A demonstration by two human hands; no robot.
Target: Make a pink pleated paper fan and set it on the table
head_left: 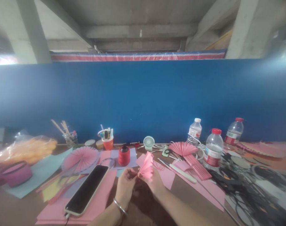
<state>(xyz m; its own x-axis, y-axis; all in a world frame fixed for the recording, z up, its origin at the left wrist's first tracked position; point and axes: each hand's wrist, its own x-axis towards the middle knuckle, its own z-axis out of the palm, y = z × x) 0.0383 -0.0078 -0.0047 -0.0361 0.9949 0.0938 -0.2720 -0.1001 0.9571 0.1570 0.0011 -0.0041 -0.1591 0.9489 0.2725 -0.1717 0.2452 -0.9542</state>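
A pink pleated paper fan (147,165) is held upright above the table's front middle, its folds partly spread. My right hand (155,183) grips it from behind on the right, with most of its fingers hidden by the paper. My left hand (126,184), with a silver bangle at the wrist, is closed in a pinch at the fan's lower left corner. What lies exactly between its fingertips is too small to make out. A red thread spool (124,156) stands just beyond my left hand. Flat pink paper (168,175) lies behind my right hand.
A phone (87,190) rests on pink sheets to the left, near a round pleated paper piece (80,159). Rightward are another pleated fan (184,148), a white-handled tool (183,173), bottles (213,149) and tangled black cables (239,188). A small fan (148,142) stands behind.
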